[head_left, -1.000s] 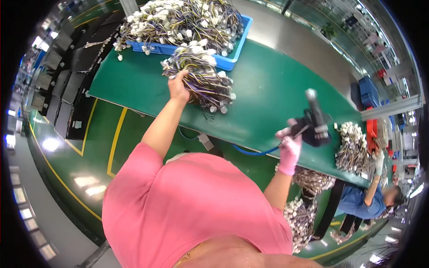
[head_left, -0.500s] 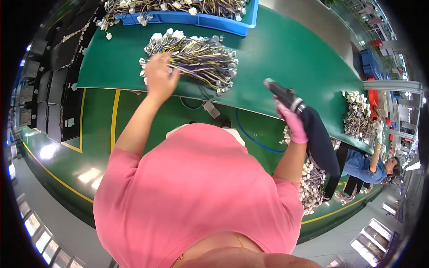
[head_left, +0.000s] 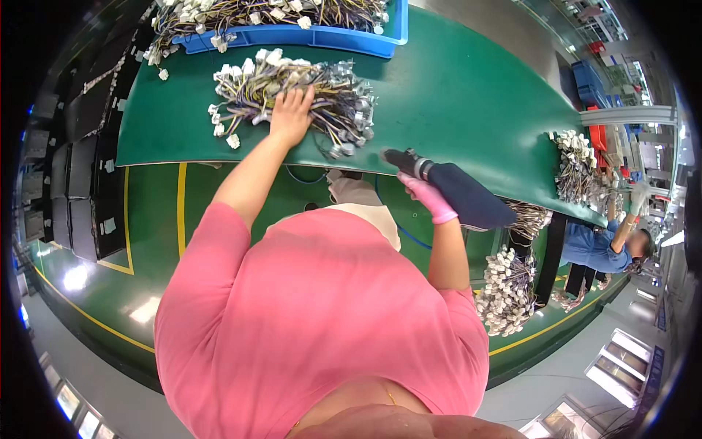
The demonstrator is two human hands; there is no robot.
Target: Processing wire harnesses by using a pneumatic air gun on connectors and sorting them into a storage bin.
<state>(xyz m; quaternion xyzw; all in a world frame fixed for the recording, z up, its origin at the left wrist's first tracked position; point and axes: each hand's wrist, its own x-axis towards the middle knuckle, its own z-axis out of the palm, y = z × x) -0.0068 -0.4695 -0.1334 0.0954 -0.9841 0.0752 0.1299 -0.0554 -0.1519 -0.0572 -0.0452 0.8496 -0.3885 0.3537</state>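
A loose bundle of wire harnesses (head_left: 340,95) lies on the green tabletop (head_left: 461,95), white connectors toward its left end and grey ones at its right. My bare left hand (head_left: 292,113) rests on the bundle's near side with its fingers spread flat over the wires. In a pink glove, my right hand (head_left: 430,197) is wrapped round a black hand-held tool (head_left: 468,197) with a silver ring and a navy cloth sleeve or bag behind it. The tool's blunt nose points left over the table's near edge, apart from the bundle. Its exact kind does not show.
A blue bin (head_left: 322,36) heaped with more harnesses stands at the table's far side. White-tipped harnesses (head_left: 504,293) hang or lie below right, with another pile (head_left: 574,168) farther right beside a co-worker (head_left: 596,249) in blue. Black panels or boxes (head_left: 80,190) stand at left.
My left hand has moved right across the bundle and now lies flat on the wires. The right hand has brought the tool left, closer to the bundle. The view has shifted slightly.
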